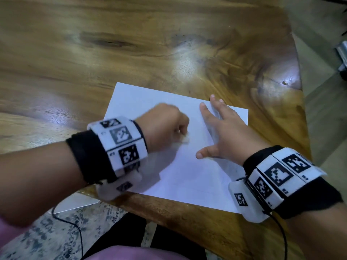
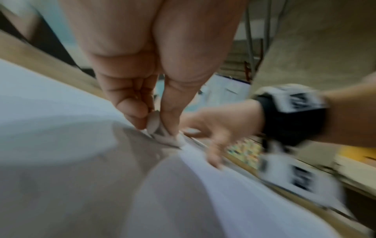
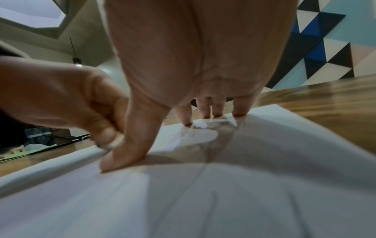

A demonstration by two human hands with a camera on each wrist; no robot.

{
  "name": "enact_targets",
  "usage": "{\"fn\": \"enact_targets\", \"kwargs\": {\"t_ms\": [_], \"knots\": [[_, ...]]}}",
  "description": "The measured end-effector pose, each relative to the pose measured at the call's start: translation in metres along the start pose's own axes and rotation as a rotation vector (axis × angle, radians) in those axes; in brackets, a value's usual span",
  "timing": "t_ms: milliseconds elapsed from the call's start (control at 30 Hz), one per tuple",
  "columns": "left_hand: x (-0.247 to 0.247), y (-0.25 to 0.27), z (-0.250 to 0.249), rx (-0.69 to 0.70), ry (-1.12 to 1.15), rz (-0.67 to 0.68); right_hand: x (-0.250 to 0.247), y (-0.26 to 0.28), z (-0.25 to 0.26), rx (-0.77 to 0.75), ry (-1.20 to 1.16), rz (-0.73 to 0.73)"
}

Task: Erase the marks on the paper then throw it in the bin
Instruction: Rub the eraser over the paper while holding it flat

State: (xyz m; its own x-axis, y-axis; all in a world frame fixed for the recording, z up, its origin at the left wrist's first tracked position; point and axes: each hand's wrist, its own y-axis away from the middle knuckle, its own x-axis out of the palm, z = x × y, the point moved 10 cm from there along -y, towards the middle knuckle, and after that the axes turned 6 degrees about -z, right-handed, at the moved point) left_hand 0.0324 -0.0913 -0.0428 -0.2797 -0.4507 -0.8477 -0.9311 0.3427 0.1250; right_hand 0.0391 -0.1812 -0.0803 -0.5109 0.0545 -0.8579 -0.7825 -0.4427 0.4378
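Note:
A white sheet of paper [image 1: 187,171] lies on the wooden table [image 1: 131,53] near its front edge. My left hand [image 1: 167,126] pinches a small white eraser [image 1: 185,139] and presses it on the sheet's middle; the left wrist view shows the eraser [image 2: 153,122] between thumb and curled fingers, blurred. My right hand [image 1: 219,132] lies flat with fingers spread on the right half of the paper, holding it down. In the right wrist view its thumb and fingertips [image 3: 203,111] press the paper [image 3: 223,193]. Faint pencil marks are barely visible. No bin is in view.
The table's right corner [image 1: 293,87] and front edge [image 1: 187,222] are close to the paper. Below the edge lie a patterned floor [image 1: 47,231], a black cable [image 1: 78,231] and a white sheet-like object [image 1: 75,201].

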Motion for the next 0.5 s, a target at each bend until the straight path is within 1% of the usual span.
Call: {"fn": "enact_targets", "kwargs": {"t_ms": [33, 67, 100, 133, 167, 233, 267, 300, 333, 400, 433, 500], "knots": [[-0.005, -0.004, 0.004, -0.023, 0.008, -0.039, 0.0, 0.0, 0.0, 0.003, -0.003, 0.001], [-0.005, -0.001, 0.005, -0.016, 0.022, -0.067, -0.001, 0.0, 0.0, 0.007, -0.005, 0.001], [-0.003, 0.009, 0.001, 0.024, 0.044, -0.083, -0.002, 0.0, -0.001, 0.011, -0.007, 0.001], [0.005, 0.022, -0.005, 0.068, 0.074, -0.053, -0.002, 0.0, -0.001, 0.016, -0.011, 0.001], [0.015, 0.038, -0.01, 0.087, 0.115, 0.007, -0.002, 0.0, -0.002, 0.021, -0.016, 0.003], [0.033, 0.063, -0.012, 0.052, 0.162, 0.14, -0.001, 0.0, -0.002, 0.029, -0.027, 0.006], [0.035, 0.065, -0.009, 0.033, 0.162, 0.17, -0.001, 0.0, -0.001, 0.03, -0.029, 0.006], [0.031, 0.059, -0.006, 0.029, 0.146, 0.151, -0.001, 0.0, -0.001, 0.031, -0.027, 0.007], [0.021, 0.047, -0.004, 0.029, 0.117, 0.1, -0.001, -0.001, -0.001, 0.031, -0.023, 0.007], [-0.002, 0.019, 0.003, -0.002, 0.05, -0.042, -0.001, 0.0, -0.001, 0.034, -0.02, 0.009], [-0.009, 0.01, 0.006, -0.026, 0.039, -0.09, -0.001, 0.0, -0.002, 0.036, -0.02, 0.012], [-0.005, 0.012, 0.006, -0.019, 0.042, -0.102, -0.001, 0.0, -0.002, 0.031, -0.018, 0.011]]}}
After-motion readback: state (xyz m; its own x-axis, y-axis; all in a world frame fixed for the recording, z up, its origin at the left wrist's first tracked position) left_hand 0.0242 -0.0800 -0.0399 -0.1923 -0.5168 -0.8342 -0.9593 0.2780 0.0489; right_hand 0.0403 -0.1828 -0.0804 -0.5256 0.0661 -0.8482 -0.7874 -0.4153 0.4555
